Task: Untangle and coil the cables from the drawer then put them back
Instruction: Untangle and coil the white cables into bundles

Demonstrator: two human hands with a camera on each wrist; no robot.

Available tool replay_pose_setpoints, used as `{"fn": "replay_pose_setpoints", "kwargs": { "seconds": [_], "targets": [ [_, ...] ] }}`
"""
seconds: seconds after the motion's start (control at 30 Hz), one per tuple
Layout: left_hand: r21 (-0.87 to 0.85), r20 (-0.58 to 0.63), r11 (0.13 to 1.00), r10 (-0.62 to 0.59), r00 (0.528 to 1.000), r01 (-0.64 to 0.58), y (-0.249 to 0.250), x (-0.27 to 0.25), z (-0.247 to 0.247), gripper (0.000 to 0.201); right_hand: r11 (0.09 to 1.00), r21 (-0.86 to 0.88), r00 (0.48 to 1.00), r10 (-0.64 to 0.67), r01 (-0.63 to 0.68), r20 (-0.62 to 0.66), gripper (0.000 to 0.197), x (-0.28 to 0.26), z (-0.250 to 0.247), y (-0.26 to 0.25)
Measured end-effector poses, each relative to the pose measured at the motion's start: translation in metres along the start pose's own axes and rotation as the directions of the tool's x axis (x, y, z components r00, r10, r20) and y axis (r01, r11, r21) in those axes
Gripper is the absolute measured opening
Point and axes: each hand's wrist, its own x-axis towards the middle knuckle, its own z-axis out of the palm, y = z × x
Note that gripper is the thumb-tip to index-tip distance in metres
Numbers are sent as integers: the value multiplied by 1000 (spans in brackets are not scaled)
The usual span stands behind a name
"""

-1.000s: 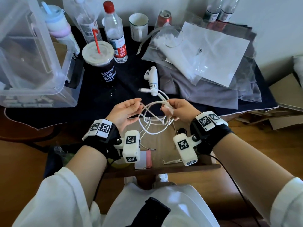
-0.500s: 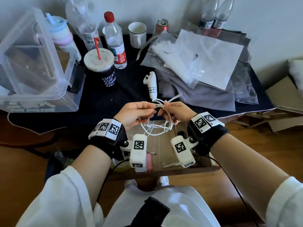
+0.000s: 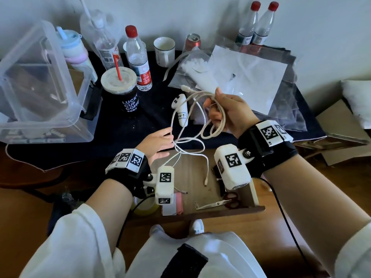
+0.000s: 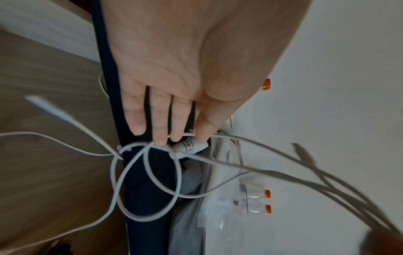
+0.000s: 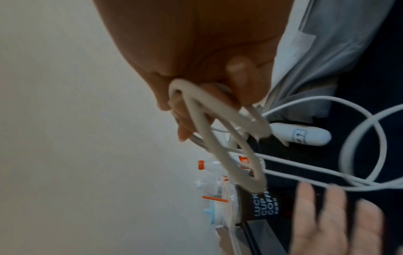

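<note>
A white cable hangs in tangled loops above the open wooden drawer. My right hand is raised over the dark table and grips several loops of it; the right wrist view shows the fingers curled round the cable. My left hand sits lower, at the table's edge, fingers straight. Its fingertips touch a strand where the cable crosses itself. One plug sticks out left of the right hand. Another plug dangles into the drawer.
In the drawer lie scissors, a pink and white card and a thin cable end. On the table are a white controller, a coffee cup, a clear plastic box, bottles, a mug and plastic bags.
My right hand has lifted up and to the right with the loops, pulling the cable out longer. My left hand has let go of its pinch and now lies open against a strand.
</note>
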Motion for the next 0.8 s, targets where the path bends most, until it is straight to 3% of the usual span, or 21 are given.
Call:
{"fn": "replay_pose_setpoints", "kwargs": {
  "seconds": [0.17,0.27,0.4,0.5,0.6,0.7,0.77,0.8],
  "targets": [
    [-26,-31,1000,9,999,-10,-9,-1,-5,42,1000,15,999,-24,23,32,47,-6,3,-5],
    [-6,-127,1000,22,992,-23,-11,1,-4,40,998,50,996,-45,41,71,46,-11,7,-9],
    [15,-232,998,-58,971,64,-37,7,-8,46,994,68,994,-89,85,62,47,-21,11,-23],
    [-19,-154,996,-94,984,92,-54,4,-6,56,992,87,995,-92,88,45,48,-27,12,-28],
    [-19,0,1000,25,1000,-25,-48,0,4,80,994,90,994,-66,59,87,49,-31,10,-25],
    [46,140,988,137,981,-145,-32,3,18,99,990,134,987,-60,39,151,49,-30,11,-20],
    [100,194,975,178,965,-200,-24,6,28,91,985,167,982,-72,42,175,49,-28,11,-18],
    [144,203,963,199,959,-230,-22,9,30,75,984,170,983,-76,47,168,49,-27,11,-17]
  ]
}}
